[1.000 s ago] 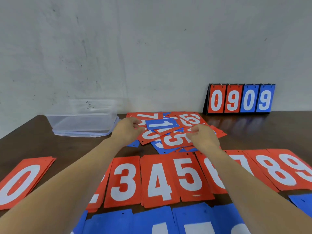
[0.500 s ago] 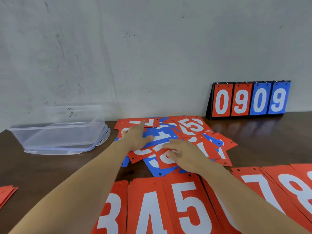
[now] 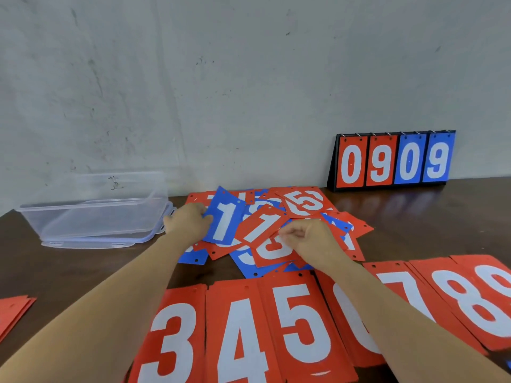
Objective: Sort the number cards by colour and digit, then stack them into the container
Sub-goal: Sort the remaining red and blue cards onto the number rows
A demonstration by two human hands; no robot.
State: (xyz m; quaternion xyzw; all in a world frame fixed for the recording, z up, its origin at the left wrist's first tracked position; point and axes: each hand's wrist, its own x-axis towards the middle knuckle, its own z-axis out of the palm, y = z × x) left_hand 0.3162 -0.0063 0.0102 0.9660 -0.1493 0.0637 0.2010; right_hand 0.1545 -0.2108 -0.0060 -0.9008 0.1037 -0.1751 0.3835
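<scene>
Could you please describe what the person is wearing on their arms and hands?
Nothing that shows: the left hand and right hand are bare, with no gloves, rings or bracelets visible. The left forearm and right forearm are bare too; no sleeve, watch or marking appears within the frame.

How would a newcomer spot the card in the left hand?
Start at the clear container by the wall; the loose card pile lies right of it. At its left edge the left hand holds the blue 1 card; its neighbour is the red 1 card.
</scene>
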